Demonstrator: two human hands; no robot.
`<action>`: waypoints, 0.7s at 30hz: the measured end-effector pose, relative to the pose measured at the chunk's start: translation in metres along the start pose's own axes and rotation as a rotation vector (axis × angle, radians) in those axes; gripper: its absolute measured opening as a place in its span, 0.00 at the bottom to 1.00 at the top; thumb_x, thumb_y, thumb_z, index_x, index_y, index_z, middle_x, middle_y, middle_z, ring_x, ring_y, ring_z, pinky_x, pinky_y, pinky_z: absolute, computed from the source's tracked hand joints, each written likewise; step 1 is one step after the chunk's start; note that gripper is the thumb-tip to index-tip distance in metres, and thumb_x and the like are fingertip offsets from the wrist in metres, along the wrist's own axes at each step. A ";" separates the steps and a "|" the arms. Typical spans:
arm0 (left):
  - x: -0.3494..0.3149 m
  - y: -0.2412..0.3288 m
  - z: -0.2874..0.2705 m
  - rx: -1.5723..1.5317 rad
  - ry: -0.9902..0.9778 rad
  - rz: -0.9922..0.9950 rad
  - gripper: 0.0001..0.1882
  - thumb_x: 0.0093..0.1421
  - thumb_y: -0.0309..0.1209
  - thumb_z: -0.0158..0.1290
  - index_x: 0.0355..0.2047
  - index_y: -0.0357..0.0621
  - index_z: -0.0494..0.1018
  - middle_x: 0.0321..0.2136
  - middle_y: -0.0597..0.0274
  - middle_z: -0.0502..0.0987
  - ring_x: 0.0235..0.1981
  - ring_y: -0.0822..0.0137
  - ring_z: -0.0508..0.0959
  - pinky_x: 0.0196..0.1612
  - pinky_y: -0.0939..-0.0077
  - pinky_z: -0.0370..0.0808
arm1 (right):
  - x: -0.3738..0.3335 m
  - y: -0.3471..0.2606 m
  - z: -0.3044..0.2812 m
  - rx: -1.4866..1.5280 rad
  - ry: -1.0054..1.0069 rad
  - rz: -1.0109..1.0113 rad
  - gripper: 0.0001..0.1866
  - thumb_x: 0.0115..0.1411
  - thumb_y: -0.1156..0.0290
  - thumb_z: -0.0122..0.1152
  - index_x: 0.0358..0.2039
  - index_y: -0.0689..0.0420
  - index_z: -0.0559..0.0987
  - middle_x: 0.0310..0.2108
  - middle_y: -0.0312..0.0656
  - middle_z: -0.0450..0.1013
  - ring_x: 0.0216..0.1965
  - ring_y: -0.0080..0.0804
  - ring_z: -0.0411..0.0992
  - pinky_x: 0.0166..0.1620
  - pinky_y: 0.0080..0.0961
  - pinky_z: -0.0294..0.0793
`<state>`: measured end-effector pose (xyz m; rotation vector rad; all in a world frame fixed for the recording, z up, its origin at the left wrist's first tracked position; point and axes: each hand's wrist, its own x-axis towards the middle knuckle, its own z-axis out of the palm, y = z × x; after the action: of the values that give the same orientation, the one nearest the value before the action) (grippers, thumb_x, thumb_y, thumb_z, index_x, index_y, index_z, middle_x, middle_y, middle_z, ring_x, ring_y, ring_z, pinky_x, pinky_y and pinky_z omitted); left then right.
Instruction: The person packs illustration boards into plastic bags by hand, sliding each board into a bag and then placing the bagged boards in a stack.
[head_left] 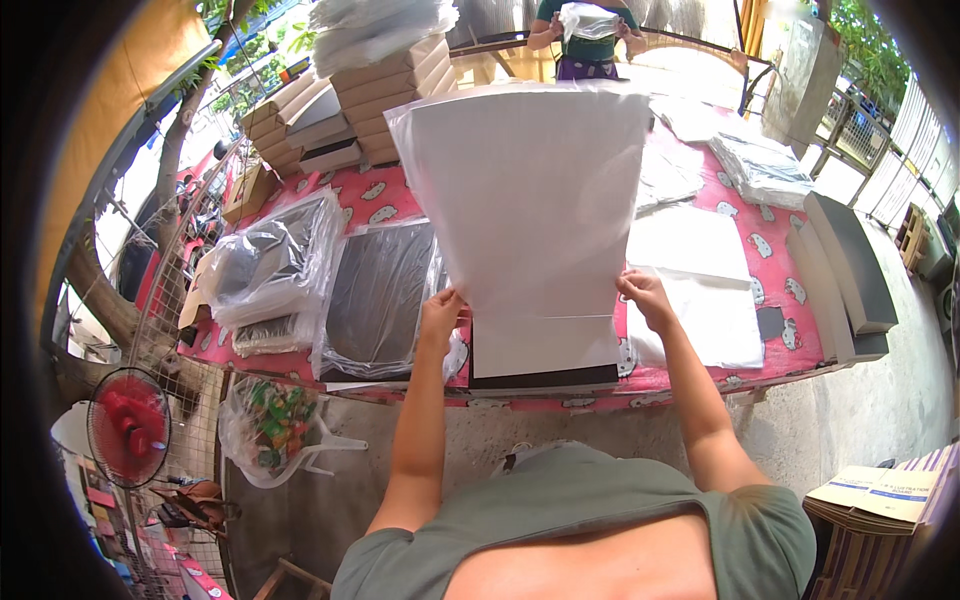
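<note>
Between my two hands a large white sheet in a see-through plastic sleeve stands raised above the table, its far end widest. My left hand pinches the sleeve's left edge near the bottom. At the opposite edge, my right hand has fingers closed on the plastic. Under the sleeve lies a white board on top of black boards at the table's near edge. Plastic-wrapped black boards lie left of my left hand. White sheets lie beside my right hand.
A pink patterned cloth covers the table. Bagged items are piled at left, and brown cartons rise behind. Black boards stack at the right end. A co-worker holds a plastic-wrapped bundle across the table. A red fan stands lower left.
</note>
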<state>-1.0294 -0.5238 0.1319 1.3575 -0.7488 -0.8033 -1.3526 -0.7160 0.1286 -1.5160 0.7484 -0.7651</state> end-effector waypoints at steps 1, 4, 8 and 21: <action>-0.002 -0.004 -0.002 0.117 0.057 0.064 0.26 0.50 0.43 0.57 0.44 0.38 0.67 0.25 0.64 0.74 0.31 0.73 0.74 0.35 0.81 0.70 | 0.006 -0.004 0.000 0.091 -0.009 -0.052 0.28 0.47 0.53 0.64 0.38 0.65 0.74 0.37 0.41 0.70 0.38 0.26 0.67 0.39 0.22 0.67; 0.037 0.027 0.006 0.004 -0.003 0.333 0.31 0.49 0.42 0.58 0.49 0.38 0.62 0.39 0.62 0.71 0.42 0.73 0.70 0.44 0.79 0.67 | 0.048 -0.033 -0.004 0.269 0.050 -0.298 0.38 0.48 0.52 0.63 0.50 0.68 0.63 0.46 0.45 0.65 0.49 0.31 0.62 0.51 0.27 0.59; 0.039 0.076 0.040 -0.262 -0.005 0.420 0.26 0.50 0.32 0.57 0.48 0.41 0.61 0.36 0.65 0.71 0.37 0.76 0.71 0.37 0.84 0.69 | 0.061 -0.120 0.047 0.379 0.140 -0.471 0.24 0.49 0.69 0.62 0.45 0.61 0.67 0.40 0.41 0.68 0.42 0.27 0.65 0.46 0.23 0.63; -0.104 0.071 0.020 0.736 -0.295 0.088 0.59 0.36 0.33 0.66 0.60 0.52 0.35 0.59 0.47 0.38 0.60 0.52 0.45 0.59 0.65 0.50 | -0.043 -0.075 0.035 -0.700 -0.312 -0.103 0.50 0.39 0.72 0.66 0.58 0.56 0.45 0.54 0.57 0.51 0.54 0.41 0.56 0.54 0.29 0.60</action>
<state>-1.0976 -0.4436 0.2041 1.8539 -1.4198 -0.6878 -1.3466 -0.6552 0.1993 -2.2545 0.7399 -0.3245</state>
